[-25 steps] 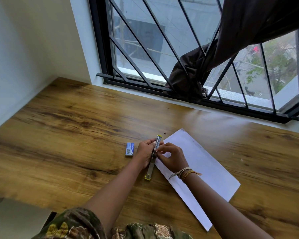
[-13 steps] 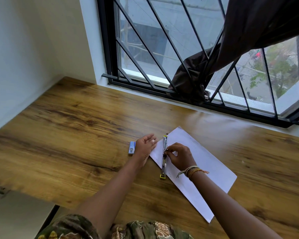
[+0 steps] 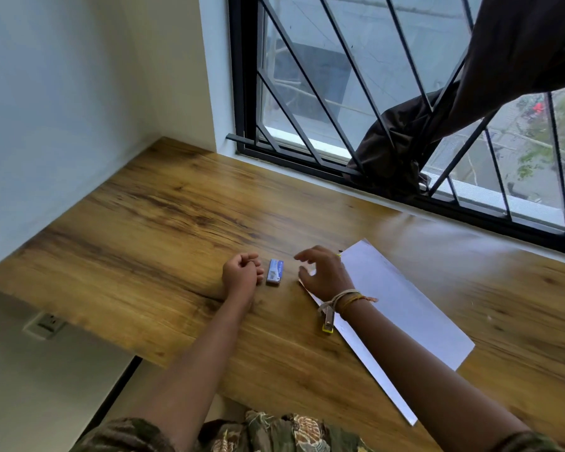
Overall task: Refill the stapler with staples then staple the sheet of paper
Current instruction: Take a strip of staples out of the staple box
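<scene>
Stapler (image 3: 328, 321) is lying on the wooden table (image 3: 150, 230), mostly hidden beneath the right wrist; only its near end, a metal strip ending in a yellow tip, is showing at the left edge of the sheet of paper (image 3: 402, 305). Its long axis is appearing to run from the table's near edge toward the window side, roughly along the paper's left edge, though the far part is out of sight. Whether it is lying opened for loading cannot be told.

Staple box (image 3: 275, 271), small and blue, is resting flat on the table between the two hands, its long axis pointing away from the near edge. Right hand (image 3: 323, 272) is hovering just to the right of the box, fingers spread and loosely curved toward it, holding nothing. Left hand (image 3: 242, 272) is resting on the table just to the left of the box, fingers curled into a loose fist with nothing visible in it; its knuckles are lying very close to the box, and contact cannot be confirmed.

Judgement: the coming move is probably turning on the box, which is lying leftward of the right fingertips and near both hands. The left is sitting slightly closer, but the right is already shaped for a pinch across the box's narrow width.
</scene>
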The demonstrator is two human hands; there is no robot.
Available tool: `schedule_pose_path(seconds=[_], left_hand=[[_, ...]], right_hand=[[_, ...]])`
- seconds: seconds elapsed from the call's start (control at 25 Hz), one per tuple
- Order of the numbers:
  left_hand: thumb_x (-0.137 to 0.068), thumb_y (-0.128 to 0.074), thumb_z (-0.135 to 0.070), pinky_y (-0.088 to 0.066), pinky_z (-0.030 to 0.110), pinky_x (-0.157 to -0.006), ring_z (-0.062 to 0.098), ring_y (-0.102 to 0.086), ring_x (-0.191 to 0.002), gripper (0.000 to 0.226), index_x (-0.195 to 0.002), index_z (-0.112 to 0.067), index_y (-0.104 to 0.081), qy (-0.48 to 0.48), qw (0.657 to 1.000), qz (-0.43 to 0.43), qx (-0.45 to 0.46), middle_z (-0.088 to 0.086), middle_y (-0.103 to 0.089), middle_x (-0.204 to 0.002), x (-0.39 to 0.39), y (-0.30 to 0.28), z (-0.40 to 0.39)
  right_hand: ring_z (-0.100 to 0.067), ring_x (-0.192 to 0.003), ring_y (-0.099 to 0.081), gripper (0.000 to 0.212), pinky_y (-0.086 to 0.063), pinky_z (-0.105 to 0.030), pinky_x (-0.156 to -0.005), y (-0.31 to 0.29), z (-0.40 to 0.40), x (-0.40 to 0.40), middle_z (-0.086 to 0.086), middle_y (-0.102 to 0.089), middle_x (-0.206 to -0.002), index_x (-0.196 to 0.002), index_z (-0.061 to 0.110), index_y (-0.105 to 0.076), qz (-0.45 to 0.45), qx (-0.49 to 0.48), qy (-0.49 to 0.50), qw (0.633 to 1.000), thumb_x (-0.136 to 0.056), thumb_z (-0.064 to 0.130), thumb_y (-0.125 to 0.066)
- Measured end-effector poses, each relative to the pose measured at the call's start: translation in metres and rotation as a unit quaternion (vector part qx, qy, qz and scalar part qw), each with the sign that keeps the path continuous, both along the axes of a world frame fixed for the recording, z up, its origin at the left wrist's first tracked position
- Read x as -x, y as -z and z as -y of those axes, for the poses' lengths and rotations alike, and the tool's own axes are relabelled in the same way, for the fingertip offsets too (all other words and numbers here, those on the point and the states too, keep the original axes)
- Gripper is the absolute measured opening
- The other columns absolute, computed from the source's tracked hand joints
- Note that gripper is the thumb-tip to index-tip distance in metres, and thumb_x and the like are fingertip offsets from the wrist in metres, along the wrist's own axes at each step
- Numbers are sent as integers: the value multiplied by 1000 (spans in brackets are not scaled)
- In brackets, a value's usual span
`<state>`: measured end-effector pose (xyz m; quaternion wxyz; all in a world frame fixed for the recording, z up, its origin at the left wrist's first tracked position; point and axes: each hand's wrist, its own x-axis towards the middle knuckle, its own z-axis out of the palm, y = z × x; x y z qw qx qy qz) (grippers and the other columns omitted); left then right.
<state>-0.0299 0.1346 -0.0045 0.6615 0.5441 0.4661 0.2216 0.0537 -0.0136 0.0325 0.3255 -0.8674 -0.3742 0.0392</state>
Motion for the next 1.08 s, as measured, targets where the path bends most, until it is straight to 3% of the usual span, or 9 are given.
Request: schedule_pose_path(seconds=[0.16,0.36,0.44,0.52,0.6,0.72,0.84,1.0,1.08], left_hand=[[-93,-47,5,-55,19,-59,16,-66,-69,19,-97,-2,-65,69,995,-39,-58,12,-68,-84,15,10,1],[-95,-48,-6,-59,37,-79,23,-68,-88,19,-104,-4,-65,117,986,-79,-92,16,-70,-101,17,6,6],[-99,-43,-20,-58,40,-76,26,-67,-88,27,-109,-6,-64,134,988,-70,44,15,-69,-101,10,-3,8],[-101,-31,-38,-55,36,-64,24,-65,-80,43,-106,-11,-65,174,958,-30,227,9,-69,-93,6,-16,13],[-101,-22,-45,-53,33,-63,22,-64,-77,54,-99,-15,-67,197,932,6,303,6,-70,-87,5,-18,17],[-102,-19,-43,-53,35,-67,22,-63,-72,57,-93,-14,-66,206,906,50,365,5,-72,-67,3,-11,22],[-102,-19,-41,-57,33,-59,22,-61,-55,54,-94,-8,-61,222,891,58,392,5,-60,-52,0,-8,23],[-102,-14,-46,-53,33,-61,20,-62,-51,62,-89,-5,-59,240,883,70,396,6,-61,-54,-1,-4,21],[-102,-14,-47,-52,36,-66,22,-62,-62,63,-96,-5,-60,225,876,102,414,9,-64,-64,-2,-4,19]], right_hand=[[-31,-119,-49,70,-44,-41,-101,12,-37,7,-15,-51,-130,-135,6,-45,-31,199,-92,975,-76,31,-73],[-25,-97,-59,56,-50,-31,-84,16,-46,5,-12,-59,-108,-115,7,-61,-53,123,-51,990,-68,32,-80],[-21,-90,-59,53,-48,-24,-79,17,-44,10,-10,-60,-102,-108,8,-65,-89,33,-21,995,-63,28,-84],[-18,-86,-57,49,-45,-15,-74,17,-44,15,-8,-56,-99,-104,9,-65,-121,-25,-10,992,-61,21,-84],[-15,-87,-55,46,-42,-6,-69,16,-42,16,-7,-51,-100,-104,13,-63,-135,-23,-10,991,-61,18,-81],[-20,-81,-58,43,-50,-24,-67,15,-38,10,-11,-53,-98,-105,13,-59,-237,8,28,971,-67,20,-80],[-19,-62,-57,18,-46,-25,-51,11,-39,4,-6,-57,-73,-87,9,-55,-387,-8,67,920,-83,21,-68],[-20,-58,-57,17,-45,-26,-51,5,-42,-2,-7,-57,-71,-78,11,-55,-391,12,67,918,-93,18,-50],[-13,-55,-57,12,-46,-24,-50,7,-40,5,-4,-57,-71,-85,13,-58,-325,-47,89,940,-89,10,-47]])
